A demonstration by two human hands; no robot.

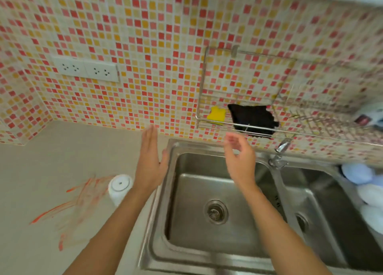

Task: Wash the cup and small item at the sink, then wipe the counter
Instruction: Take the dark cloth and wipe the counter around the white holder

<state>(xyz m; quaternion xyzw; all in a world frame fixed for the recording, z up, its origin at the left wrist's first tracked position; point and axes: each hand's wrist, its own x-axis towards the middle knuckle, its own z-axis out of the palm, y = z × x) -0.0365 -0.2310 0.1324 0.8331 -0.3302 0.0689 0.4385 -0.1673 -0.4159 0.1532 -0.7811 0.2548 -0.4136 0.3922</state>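
A white cup stands upside down on the beige counter, just left of the steel sink. Orange smears streak the counter left of the cup. My left hand is raised above the sink's left rim with straight fingers, holding nothing. My right hand hovers over the back of the left basin, fingers loosely bent and empty. A yellow sponge and a black cloth lie on the wire rack on the wall above the sink.
A chrome tap stands between the two basins. White and blue rounded items lie at the right basin's edge. Double wall sockets sit on the mosaic tiles at the left. The left basin holds only its drain.
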